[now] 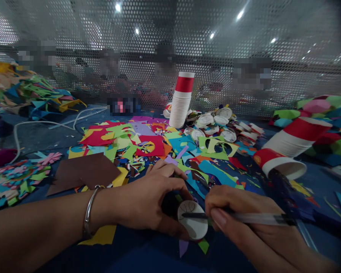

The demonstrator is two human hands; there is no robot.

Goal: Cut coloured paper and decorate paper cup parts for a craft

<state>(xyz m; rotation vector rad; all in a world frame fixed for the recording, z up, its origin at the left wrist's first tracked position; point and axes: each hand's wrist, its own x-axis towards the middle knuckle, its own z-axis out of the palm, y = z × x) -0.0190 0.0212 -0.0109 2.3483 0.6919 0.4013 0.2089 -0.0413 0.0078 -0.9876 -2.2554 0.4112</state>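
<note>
My left hand (156, 197), with a silver bangle at the wrist, curls thumb and fingers around a small white round paper cup base (195, 228). Curved dark lines are drawn on its upper face. A pen (250, 218) with a clear barrel is pinched in my right hand (238, 212). Its dark tip touches or hovers just over the white face; I cannot tell which. Small purple and green paper scraps (204, 245) lie under and beside the base. Just beyond my left hand is a brown paper sheet (88, 172).
Coloured paper offcuts (153, 144) cover the middle. A paper cup stack (182, 100) stands behind, beside a heap of cut cup bases (213, 123). Another cup stack (298, 136) lies at right. Paper pieces (25, 89) pile up left, near a white cable (45, 122). A perforated metal screen (147, 22) closes the back.
</note>
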